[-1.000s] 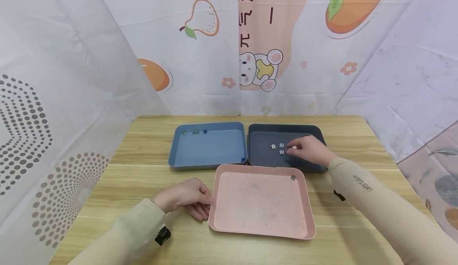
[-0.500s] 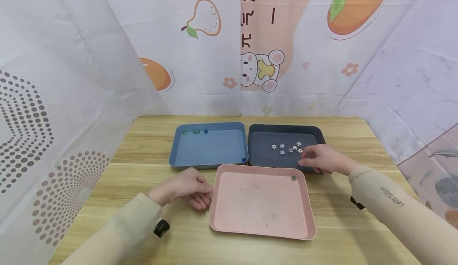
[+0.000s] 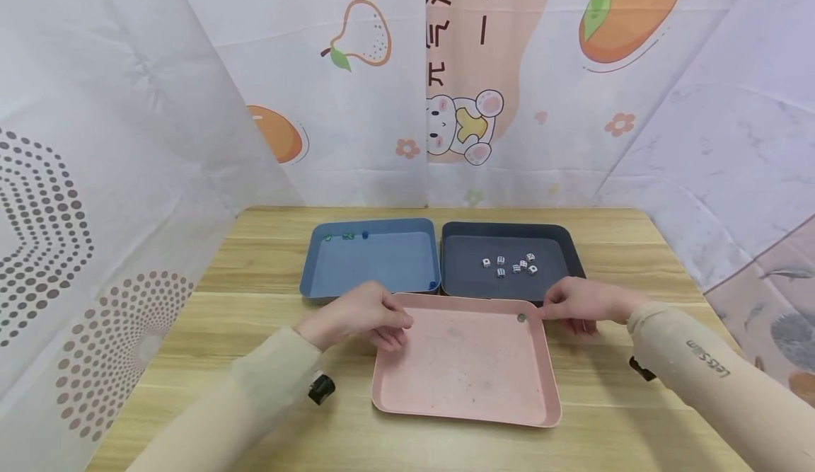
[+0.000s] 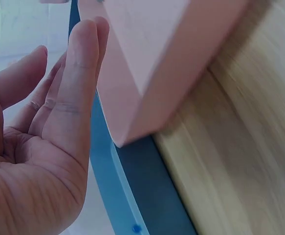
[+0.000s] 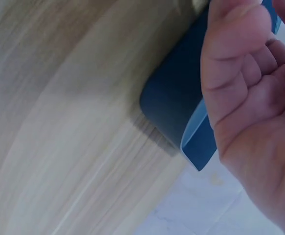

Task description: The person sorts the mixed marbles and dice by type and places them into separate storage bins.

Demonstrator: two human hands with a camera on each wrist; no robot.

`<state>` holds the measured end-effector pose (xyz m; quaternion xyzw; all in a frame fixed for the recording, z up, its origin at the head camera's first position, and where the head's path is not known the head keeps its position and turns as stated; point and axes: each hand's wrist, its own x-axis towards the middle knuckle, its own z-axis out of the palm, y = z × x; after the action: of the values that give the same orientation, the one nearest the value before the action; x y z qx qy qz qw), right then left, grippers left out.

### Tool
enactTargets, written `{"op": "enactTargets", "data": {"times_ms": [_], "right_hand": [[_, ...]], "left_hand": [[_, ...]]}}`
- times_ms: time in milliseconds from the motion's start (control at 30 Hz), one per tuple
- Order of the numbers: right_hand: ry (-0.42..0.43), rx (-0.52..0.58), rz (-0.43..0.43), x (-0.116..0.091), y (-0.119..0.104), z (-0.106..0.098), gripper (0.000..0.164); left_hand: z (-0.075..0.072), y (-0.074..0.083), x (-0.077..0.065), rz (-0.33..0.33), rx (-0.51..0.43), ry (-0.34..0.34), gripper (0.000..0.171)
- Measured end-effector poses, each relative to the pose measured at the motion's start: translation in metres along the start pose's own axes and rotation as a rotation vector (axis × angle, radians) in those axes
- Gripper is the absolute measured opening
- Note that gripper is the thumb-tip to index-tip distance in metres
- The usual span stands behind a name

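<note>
The pink tray [image 3: 471, 359] lies nearest me, with one small green piece [image 3: 521, 317] in its far right corner. My left hand [image 3: 363, 316] hangs over its left wall, and the left wrist view shows the thumb apart from the fingers with nothing between them. At the far right corner of the pink tray is my right hand [image 3: 582, 302], its fingertips at the rim and its fingers loosely bent; I cannot tell whether they touch it. Several white dice [image 3: 523, 264] lie in the dark navy tray [image 3: 465, 284], just beyond that hand.
A blue tray [image 3: 369, 267] stands at the back left, against the navy one. It holds small green pieces [image 3: 348, 236] and blue pieces [image 3: 366, 234]. All the trays rest on a wooden table [image 3: 255, 267], with a printed curtain [image 3: 356, 139] behind.
My right hand has left the dice, now spread in the navy tray, and come back to the pink tray's corner. My left hand has moved right, from beside the pink tray to over its wall.
</note>
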<state>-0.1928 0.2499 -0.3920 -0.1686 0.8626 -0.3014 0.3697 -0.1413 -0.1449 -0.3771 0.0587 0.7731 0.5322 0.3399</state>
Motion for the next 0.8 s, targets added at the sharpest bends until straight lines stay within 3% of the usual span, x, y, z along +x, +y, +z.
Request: {"op": "enactTargets", "data": {"times_ms": [333, 567, 800], "right_hand": [[-0.068, 0.067, 0.021, 0.005, 0.002, 0.011, 0.029], [-0.079, 0.082, -0.01, 0.006, 0.005, 0.011, 0.033], [-0.087, 0.098, -0.014, 0.006, 0.009, 0.012, 0.035]], "left_hand": [[0.029, 0.022, 0.027, 0.029, -0.019, -0.005, 0.027], [0.053, 0.032, 0.049, 0.071, -0.009, -0.028, 0.028], [0.077, 0.035, 0.067, 0.126, -0.021, -0.01, 0.029]]}}
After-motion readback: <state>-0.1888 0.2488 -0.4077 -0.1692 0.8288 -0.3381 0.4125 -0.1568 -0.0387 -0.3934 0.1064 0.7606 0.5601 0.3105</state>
